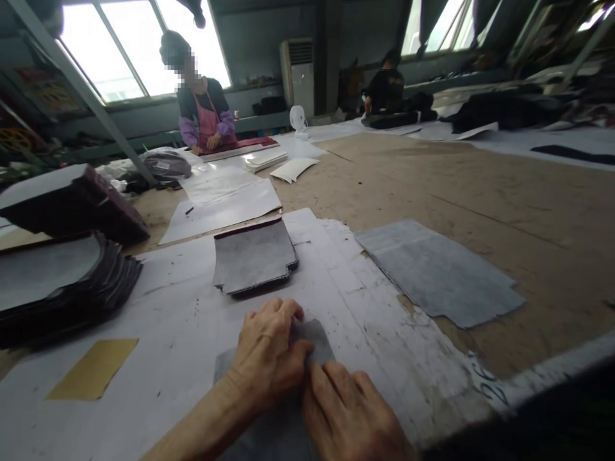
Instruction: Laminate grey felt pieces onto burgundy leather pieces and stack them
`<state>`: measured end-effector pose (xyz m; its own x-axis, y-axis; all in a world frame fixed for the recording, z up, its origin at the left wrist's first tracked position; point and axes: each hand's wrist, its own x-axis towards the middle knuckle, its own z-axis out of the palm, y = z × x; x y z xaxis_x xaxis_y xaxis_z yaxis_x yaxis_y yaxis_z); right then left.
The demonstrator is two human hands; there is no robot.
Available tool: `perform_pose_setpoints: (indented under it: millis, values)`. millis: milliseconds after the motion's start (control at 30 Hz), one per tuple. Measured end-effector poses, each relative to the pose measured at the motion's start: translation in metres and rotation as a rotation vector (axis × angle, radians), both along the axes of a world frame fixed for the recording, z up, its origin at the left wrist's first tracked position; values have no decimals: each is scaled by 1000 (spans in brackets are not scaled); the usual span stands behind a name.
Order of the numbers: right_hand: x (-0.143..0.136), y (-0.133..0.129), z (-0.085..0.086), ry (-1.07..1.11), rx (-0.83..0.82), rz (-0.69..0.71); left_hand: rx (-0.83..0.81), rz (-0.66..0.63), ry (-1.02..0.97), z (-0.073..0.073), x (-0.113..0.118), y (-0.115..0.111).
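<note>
White paper (pixel 173 378) is lining the bench (pixel 408 186) where left hand (pixel 271 346) and right hand (pixel 353 413) are pressing a grey panel (pixel 316 331), seemingly steadying it, any pinching grip being hidden.

The single view looks from the wearer's head, forward and steeply down, along the worktop (pixel 442 186). It sits close above the left hand (pixel 271 349) and right hand (pixel 353 413), which loom large at the bottom edge, and reaches across the room to the far windows (pixel 113 57), small at the top.
</note>
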<state>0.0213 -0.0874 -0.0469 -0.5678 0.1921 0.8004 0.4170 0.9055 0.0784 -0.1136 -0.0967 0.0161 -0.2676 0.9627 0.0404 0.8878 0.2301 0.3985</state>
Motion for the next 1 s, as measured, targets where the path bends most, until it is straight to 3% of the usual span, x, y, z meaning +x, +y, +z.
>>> perform_pose_setpoints:
  millis: [167, 333, 567, 733, 1000]
  values:
    - [7, 3, 12, -152, 13, 1, 168, 50, -136, -10, -4, -2]
    - [10, 7, 11, -118, -28, 51, 259, -15, -206, -22, -4, -6]
    - [24, 31, 27, -101, -314, 206, 379, -185, 51, -25, -6, -10]
    - [28, 45, 31, -163, -283, 49, 528, -261, 198, -27, -3, -12]
    - [24, 51, 30, -247, -329, 100, 506, -349, 285, -26, -2, -14]
